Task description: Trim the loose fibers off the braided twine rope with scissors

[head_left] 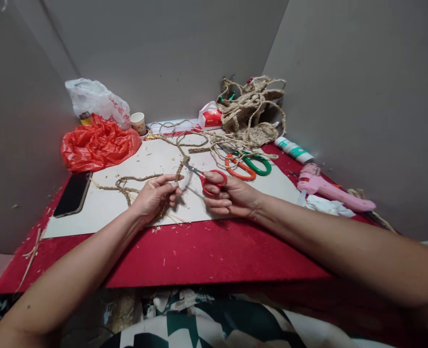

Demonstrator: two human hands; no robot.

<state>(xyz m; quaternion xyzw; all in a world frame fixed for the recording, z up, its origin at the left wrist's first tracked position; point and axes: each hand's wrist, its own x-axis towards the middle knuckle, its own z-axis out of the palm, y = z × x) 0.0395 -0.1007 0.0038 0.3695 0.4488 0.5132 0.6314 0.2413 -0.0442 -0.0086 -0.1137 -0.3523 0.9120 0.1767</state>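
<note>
My left hand (pixel 158 195) pinches a brown braided straw cord (pixel 179 170) between thumb and fingers, above the white board. Loops of the cord lie on the board to the left of this hand and beyond it. In my right hand (pixel 228 193) are small red-handled scissors (pixel 214 182), with fingers through the handles. Their metal blades point left and meet the cord at a knotted spot just above my left fingertips. Whether the blades are closed on the cord I cannot make out.
On the white board (pixel 119 224) lie orange-handled scissors (pixel 241 169), green-handled scissors (pixel 260 164) and straw scraps. A black phone (pixel 73 194), red plastic bag (pixel 99 145) and paper cup (pixel 138 123) stand left. Woven straw pieces (pixel 252 113), a white-green tube (pixel 293 150) and pink glue gun (pixel 330 191) lie right.
</note>
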